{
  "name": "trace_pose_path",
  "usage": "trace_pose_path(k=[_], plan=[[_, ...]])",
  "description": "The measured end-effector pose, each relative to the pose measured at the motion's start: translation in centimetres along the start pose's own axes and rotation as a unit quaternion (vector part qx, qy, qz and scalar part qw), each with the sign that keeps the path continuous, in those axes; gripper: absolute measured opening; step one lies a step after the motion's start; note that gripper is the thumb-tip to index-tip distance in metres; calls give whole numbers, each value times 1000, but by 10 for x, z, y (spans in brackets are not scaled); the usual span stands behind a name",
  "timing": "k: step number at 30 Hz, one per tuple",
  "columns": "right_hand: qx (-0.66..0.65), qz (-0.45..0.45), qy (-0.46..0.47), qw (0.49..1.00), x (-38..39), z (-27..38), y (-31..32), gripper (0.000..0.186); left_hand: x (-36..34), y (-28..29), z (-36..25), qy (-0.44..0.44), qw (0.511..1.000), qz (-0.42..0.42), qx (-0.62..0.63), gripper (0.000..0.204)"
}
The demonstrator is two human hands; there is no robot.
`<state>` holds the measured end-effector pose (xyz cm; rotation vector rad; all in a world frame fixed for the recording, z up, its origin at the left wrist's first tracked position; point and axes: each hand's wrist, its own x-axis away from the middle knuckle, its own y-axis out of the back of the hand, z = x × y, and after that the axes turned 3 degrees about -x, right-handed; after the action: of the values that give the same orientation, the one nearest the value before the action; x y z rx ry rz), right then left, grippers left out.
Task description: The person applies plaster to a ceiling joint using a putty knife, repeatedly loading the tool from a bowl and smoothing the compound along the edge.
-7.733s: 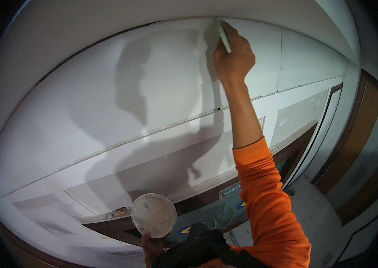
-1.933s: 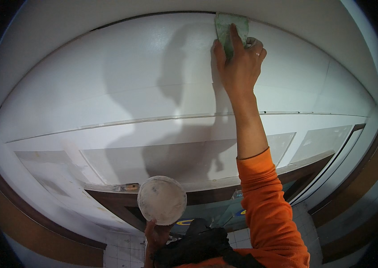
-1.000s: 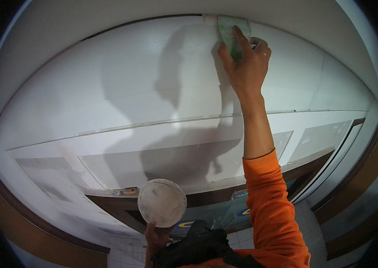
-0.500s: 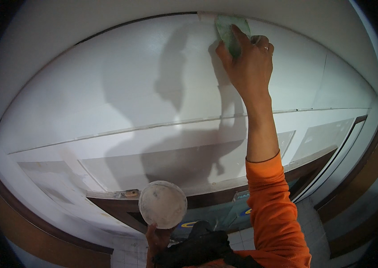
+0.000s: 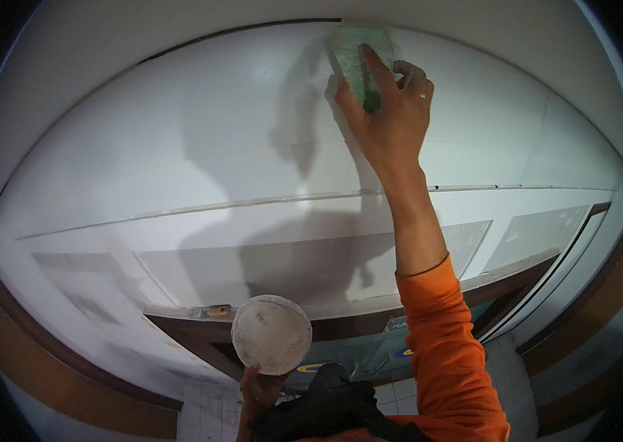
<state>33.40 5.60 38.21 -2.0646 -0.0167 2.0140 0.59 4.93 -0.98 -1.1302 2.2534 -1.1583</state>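
My right hand (image 5: 391, 118) reaches up and grips a green, see-through putty spreader (image 5: 350, 60). One finger lies stretched over its face, with the thumb along the near side. The spreader's far edge meets the seam at the top of the white panel (image 5: 230, 132), where the dark gap (image 5: 252, 27) stops. Low in the view, my left hand (image 5: 257, 392) holds a round, shallow container (image 5: 272, 335) from below. Its face is whitish and smeared with grey; most of those fingers are hidden under it.
A scraper-like tool with a wooden handle (image 5: 216, 311) lies on the ledge left of the container. A narrow joint (image 5: 267, 200) crosses the wall below the panel. Dark wooden frames (image 5: 179, 324) and glass (image 5: 356, 352) are beneath, then floor tiles (image 5: 212, 414).
My right hand and the spreader have shifted left and slightly down in the view, and more of the spreader's face shows. The left hand still holds the container, nearly unmoved.
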Motion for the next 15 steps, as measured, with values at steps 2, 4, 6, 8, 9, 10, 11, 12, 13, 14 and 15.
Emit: trace_pose_path(k=[2,4,6,8,9,10,11,12,13,14,15], plan=[[7,5,-28,1000,1,1,-8,53,1,-1,0,-4,1000,-1,-2,82],[10,-9,-32,999,1,1,-18,54,0,2,3,-4,1000,-9,-2,82],[11,-20,-29,999,0,2,-26,54,-1,5,4,6,1000,-25,0,81],[12,-31,-22,999,-1,3,-32,53,-3,11,3,20,999,-32,1,80],[18,-31,-20,999,0,3,-33,53,-3,16,2,30,999,-32,1,79],[25,-32,-18,999,-1,2,-34,53,-5,15,2,31,999,-32,-2,79],[32,-33,-16,999,-2,2,-34,53,-6,14,1,32,999,-31,-5,78],[38,-27,-13,999,-4,1,-32,53,-6,11,2,26,999,-31,-10,78],[42,-20,-13,999,-5,3,-29,52,-6,7,1,20,999,-35,-11,78],[47,-13,-12,999,-7,5,-24,52,-5,4,1,16,999,-39,-12,77],[50,22,-25,998,-9,7,-17,52,-4,1,0,14,999,-43,-9,77]])
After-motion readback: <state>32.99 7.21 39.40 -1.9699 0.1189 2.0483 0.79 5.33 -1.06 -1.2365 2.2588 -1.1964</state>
